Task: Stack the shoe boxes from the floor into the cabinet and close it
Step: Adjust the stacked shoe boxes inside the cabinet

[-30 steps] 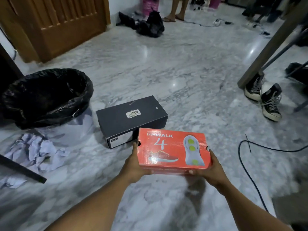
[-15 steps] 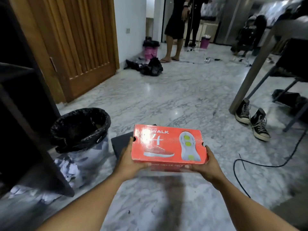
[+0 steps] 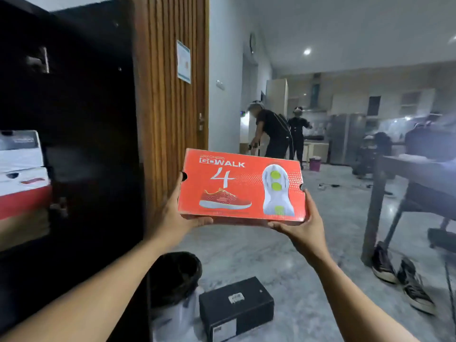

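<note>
Orange box held at chest height, lid tipped toward the holder, long axis running left to right. Left hand clasps the left short end; right hand cups the near right corner from beneath, so both are clamped on it. Cabinet lies to the left, left hand nearer. A white-and-red box already sits inside at the far left edge. The dark panel between looks like the open door; the orange box would probably have to travel left past it, short end leading. Below, on the floor: black box not yet stacked, bin just beside it, sneakers well to the right.
</note>
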Available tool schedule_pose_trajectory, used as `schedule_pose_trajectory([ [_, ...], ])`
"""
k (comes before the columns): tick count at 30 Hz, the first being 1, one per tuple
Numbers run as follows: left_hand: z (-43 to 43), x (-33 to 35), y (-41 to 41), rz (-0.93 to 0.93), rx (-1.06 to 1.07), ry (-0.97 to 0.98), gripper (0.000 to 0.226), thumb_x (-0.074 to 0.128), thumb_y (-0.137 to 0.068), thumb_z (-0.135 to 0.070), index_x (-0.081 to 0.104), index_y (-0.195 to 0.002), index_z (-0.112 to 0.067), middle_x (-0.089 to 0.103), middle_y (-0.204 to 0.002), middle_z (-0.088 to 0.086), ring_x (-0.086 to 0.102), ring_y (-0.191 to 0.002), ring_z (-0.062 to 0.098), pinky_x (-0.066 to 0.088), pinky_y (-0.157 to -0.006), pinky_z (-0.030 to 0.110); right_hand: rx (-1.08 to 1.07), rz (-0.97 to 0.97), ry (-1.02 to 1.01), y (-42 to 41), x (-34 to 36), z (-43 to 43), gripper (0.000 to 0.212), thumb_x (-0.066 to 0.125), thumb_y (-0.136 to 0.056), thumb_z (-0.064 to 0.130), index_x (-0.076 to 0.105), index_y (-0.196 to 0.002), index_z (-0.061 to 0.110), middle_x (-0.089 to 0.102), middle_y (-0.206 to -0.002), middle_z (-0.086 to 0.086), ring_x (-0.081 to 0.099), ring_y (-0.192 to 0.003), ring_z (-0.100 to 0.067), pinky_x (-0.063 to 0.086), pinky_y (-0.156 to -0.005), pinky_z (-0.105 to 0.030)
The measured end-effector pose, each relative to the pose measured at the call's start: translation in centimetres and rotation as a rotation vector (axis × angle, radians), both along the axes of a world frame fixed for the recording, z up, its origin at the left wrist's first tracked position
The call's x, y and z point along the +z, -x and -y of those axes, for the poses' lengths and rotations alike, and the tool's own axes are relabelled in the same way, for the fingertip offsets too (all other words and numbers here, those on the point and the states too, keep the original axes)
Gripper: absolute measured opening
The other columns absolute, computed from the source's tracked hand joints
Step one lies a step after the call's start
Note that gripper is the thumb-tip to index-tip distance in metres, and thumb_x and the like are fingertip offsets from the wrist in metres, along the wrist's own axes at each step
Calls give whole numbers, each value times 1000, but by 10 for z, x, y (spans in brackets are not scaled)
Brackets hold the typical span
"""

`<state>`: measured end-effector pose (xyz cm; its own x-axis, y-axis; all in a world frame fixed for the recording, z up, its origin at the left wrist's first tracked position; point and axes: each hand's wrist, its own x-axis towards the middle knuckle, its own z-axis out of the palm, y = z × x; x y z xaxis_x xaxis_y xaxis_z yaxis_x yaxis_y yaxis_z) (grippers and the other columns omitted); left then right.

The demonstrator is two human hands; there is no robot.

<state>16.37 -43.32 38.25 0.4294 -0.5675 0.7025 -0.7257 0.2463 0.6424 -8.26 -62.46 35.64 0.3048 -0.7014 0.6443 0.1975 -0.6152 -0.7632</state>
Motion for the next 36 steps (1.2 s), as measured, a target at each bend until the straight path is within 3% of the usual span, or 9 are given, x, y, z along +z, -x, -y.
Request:
schedule_pose_trajectory([
  [2,-31,30,4,78,105,44,130,90,-48,-51,16,-155,-37,52,-126,-20,48,-113,-13,40,-96,7,28,46,64,-10,27,-15,116,101,-44,26,43,-144,31,63,-130,15,62,-117,-2,53,-94,-25],
  [6,-97,68,-7,230,347,101,136,77,-47,-79,10,-157,-36,41,-142,3,40,-124,2,38,-101,30,101,124,156,-41,72,-48,130,100,-40,45,33,-150,33,56,-139,16,54,-126,-1,50,-104,-36],
  [8,-134,82,-12,282,445,148,135,72,-48,-84,13,-158,-31,38,-149,3,38,-130,3,37,-105,30,157,130,208,-60,92,-66,133,96,-38,57,30,-151,34,52,-144,13,51,-131,-3,49,-106,-43],
  [12,-217,104,-20,332,612,214,137,68,-45,-90,16,-157,-30,36,-153,3,40,-136,10,37,-108,32,341,205,271,-103,128,-121,128,97,-45,49,28,-152,35,51,-144,11,52,-130,-4,50,-104,-45],
  [17,-323,133,-23,385,847,191,138,68,-45,-90,19,-156,-25,39,-153,6,43,-137,19,40,-109,41,533,224,277,-165,157,-205,128,89,-44,69,24,-151,40,47,-145,17,51,-130,-3,50,-103,-47],
  [20,-380,146,-24,343,945,165,135,74,-45,-85,20,-156,-29,40,-153,2,44,-136,14,40,-110,38,627,226,258,-203,170,-253,133,94,-40,58,25,-151,32,50,-134,22,54,-118,5,48,-99,-27],
  [25,-453,163,-39,244,1059,199,123,86,-56,-50,20,-157,-26,56,-139,-1,56,-124,14,45,-109,44,777,244,187,-276,186,-336,105,95,-42,50,34,-125,30,53,-113,21,57,-95,20,51,-73,-7],
  [30,-484,179,-64,290,1322,288,100,85,-69,-34,32,-153,-25,41,-119,-3,47,-104,11,42,-90,28,876,309,58,-354,199,-402,99,96,-41,52,39,-119,31,52,-123,2,59,-106,-3,50,-81,-18],
  [36,-518,183,-139,264,1454,342,87,80,-81,-31,34,-153,-19,50,-130,8,54,-119,27,45,-93,34,934,303,-40,-441,199,-453,83,93,-59,42,38,-121,31,61,-117,7,59,-102,4,50,-85,-21],
])
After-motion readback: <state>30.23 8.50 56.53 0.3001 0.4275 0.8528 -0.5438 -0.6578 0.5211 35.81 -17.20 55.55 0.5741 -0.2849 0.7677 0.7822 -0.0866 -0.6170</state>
